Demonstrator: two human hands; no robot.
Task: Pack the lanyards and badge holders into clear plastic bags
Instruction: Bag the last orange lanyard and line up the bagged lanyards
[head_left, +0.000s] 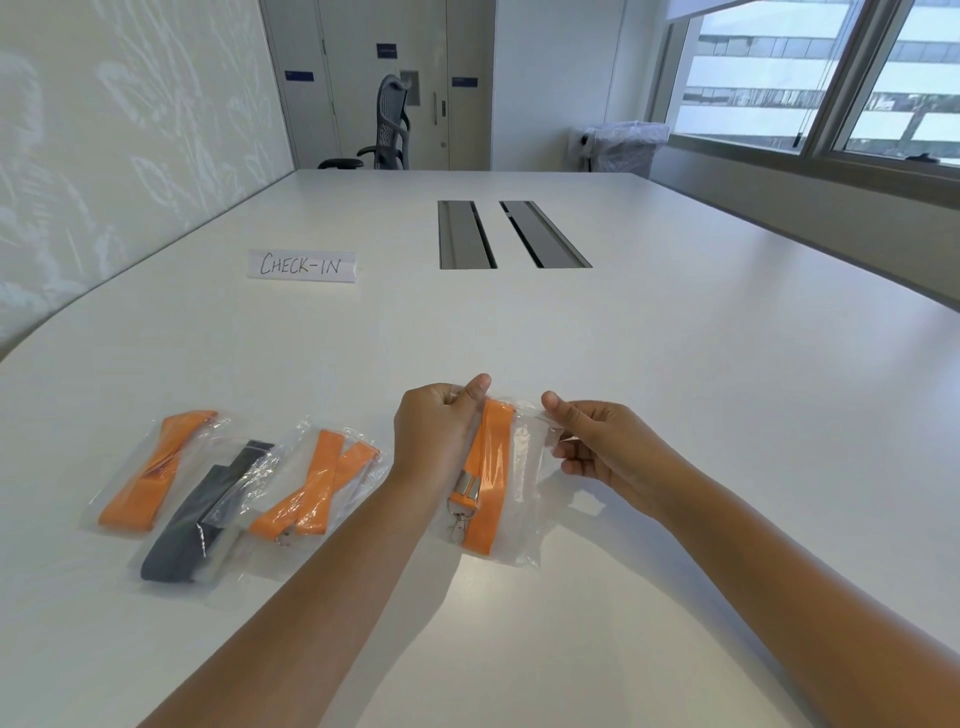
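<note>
A clear plastic bag (522, 499) lies on the white table in front of me with a folded orange lanyard (488, 483) inside, its metal clip (460, 522) near the bag's lower end. My left hand (441, 431) pinches the bag's top left corner. At the top right corner, my right hand (592, 441) grips the same bag. To the left lie three filled bags: one with an orange lanyard (150, 478), one with a dark grey lanyard (200, 519), one with an orange lanyard (317, 488).
A paper sign reading CHECK-IN (301, 265) lies further back on the table (675, 364). Two grey cable slots (511, 234) are set into the table's middle. An office chair (387, 124) stands at the far end, and a covered bin (623, 145) sits near the window.
</note>
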